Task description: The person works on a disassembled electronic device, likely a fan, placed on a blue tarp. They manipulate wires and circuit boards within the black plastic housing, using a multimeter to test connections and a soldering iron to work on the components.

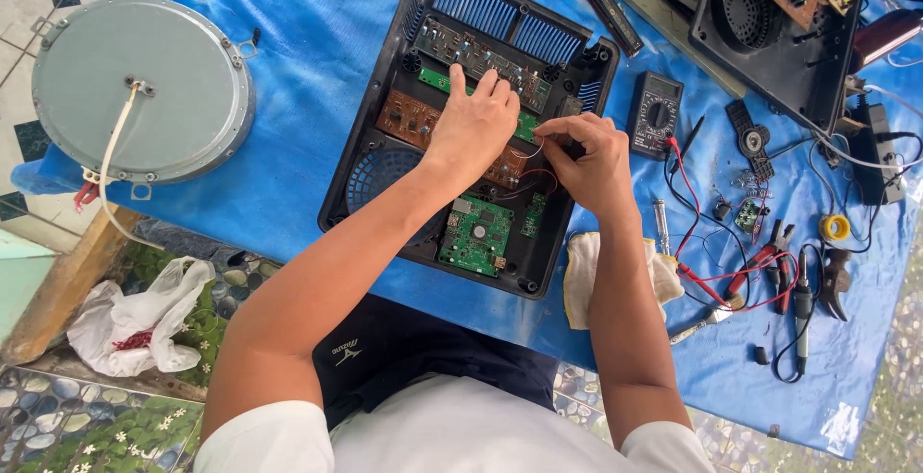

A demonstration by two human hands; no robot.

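The black plastic housing (385, 161) lies open on the blue tarpaulin (288, 69), ribbed vents at its far end, circuit boards inside — one brown (409, 119), one green (476, 235). Our left hand (471, 122) presses flat on the boards, fingers spread and holding nothing. Our right hand (588, 161) pinches something small beside the thin red wires (538, 177); we cannot tell what. A hard tug could, we judge, snap a wire or solder joint.
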